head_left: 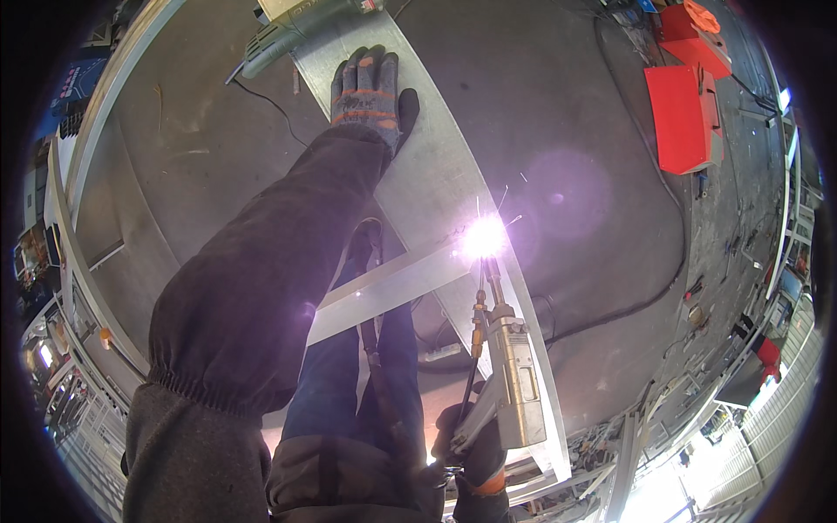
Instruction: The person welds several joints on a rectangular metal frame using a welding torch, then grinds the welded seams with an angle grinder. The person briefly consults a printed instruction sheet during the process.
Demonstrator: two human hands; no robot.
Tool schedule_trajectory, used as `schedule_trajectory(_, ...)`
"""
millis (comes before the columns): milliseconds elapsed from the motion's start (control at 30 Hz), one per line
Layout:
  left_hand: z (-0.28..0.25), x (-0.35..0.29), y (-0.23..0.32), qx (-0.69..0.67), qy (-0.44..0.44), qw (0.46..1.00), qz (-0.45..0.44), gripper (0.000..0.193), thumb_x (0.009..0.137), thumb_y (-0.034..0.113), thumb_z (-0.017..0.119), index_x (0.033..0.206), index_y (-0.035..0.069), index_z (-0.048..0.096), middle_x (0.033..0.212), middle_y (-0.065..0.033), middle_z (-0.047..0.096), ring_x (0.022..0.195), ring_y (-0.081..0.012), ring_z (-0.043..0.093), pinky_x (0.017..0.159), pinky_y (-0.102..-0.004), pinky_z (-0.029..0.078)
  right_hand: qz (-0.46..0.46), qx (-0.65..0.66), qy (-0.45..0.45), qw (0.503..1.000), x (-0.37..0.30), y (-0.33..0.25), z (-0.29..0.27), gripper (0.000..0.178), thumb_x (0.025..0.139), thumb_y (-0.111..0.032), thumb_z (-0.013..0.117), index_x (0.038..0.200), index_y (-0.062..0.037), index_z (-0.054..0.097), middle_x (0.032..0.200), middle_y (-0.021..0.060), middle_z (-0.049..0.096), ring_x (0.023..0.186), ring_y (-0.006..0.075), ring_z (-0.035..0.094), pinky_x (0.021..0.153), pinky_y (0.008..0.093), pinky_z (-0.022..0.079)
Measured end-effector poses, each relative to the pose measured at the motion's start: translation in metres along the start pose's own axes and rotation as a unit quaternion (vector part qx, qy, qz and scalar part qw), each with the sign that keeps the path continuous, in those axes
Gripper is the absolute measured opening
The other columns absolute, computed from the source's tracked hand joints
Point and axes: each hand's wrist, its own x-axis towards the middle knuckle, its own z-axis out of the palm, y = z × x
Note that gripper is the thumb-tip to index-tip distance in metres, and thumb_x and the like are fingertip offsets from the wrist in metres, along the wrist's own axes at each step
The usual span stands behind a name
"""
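My left hand point(370, 91), in a grey and orange work glove, lies flat on a long metal plate point(436, 161), its fingers stretched out. My right hand point(478, 440), in a dark glove with an orange band, grips a silver welding torch point(520, 379) by its handle; the torch partly hides the fingers. A thin brass-fitted tube point(479, 324) runs beside its nozzle. A glaring arc point(482, 237) burns at the tip, throwing small sparks. It sits where the end of a narrower metal strip point(392, 283) meets the plate. The glare hides the joint itself.
A green-grey power tool point(283, 42) with a cord lies by the plate's far end. Red welding helmets point(680, 118) stand at the right. A dark cable point(649, 301) curves across the grey surface. My legs point(323, 383) are below the strip.
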Motion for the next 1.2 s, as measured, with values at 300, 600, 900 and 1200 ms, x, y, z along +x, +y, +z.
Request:
schedule_trajectory(300,-0.003,-0.001,0.000,-0.015,0.010,1.000,0.006,0.060,0.089,0.039,0.063,0.138,0.005,0.053,0.147,-0.0157,0.047,0.141,-0.0362,0.040,0.119,-0.0515,0.032,0.028,0.023,-0.062,0.997,-0.009,-0.018,0.001,0.084,0.096,-0.076,0.033,0.095,0.0021,0.063,0.066,0.0100,0.063,0.050,0.0181,0.060,0.044,0.0269,0.045)
schedule_trajectory(600,0.001,-0.001,-0.003,-0.025,0.037,0.999,0.020,0.057,0.090,0.038,0.062,0.136,0.005,0.055,0.144,-0.0171,0.050,0.139,-0.0375,0.043,0.118,-0.0520,0.033,-0.017,0.031,-0.094,0.995,0.001,-0.034,0.006,0.089,0.093,-0.080,0.032,0.109,0.0033,0.060,0.066,0.0100,0.063,0.051,0.0189,0.060,0.044,0.0280,0.048)
schedule_trajectory(900,-0.001,-0.001,-0.001,-0.020,0.014,1.000,0.007,0.058,0.093,0.039,0.058,0.139,0.005,0.054,0.149,-0.0165,0.048,0.142,-0.0359,0.041,0.120,-0.0513,0.029,-0.022,0.013,-0.085,0.996,0.008,-0.038,0.012,0.093,0.089,-0.084,0.033,0.095,0.0033,0.063,0.059,0.0088,0.061,0.048,0.0197,0.059,0.043,0.0285,0.047)
schedule_trajectory(1200,-0.001,-0.001,-0.003,-0.004,-0.015,1.000,0.004,0.060,0.095,0.041,0.055,0.143,0.006,0.051,0.152,-0.0157,0.045,0.144,-0.0345,0.038,0.122,-0.0505,0.026,-0.041,0.006,-0.070,0.997,0.009,-0.042,0.016,0.090,0.090,-0.082,0.037,0.095,0.0035,0.064,0.060,0.0092,0.062,0.049,0.0195,0.061,0.043,0.0279,0.047)
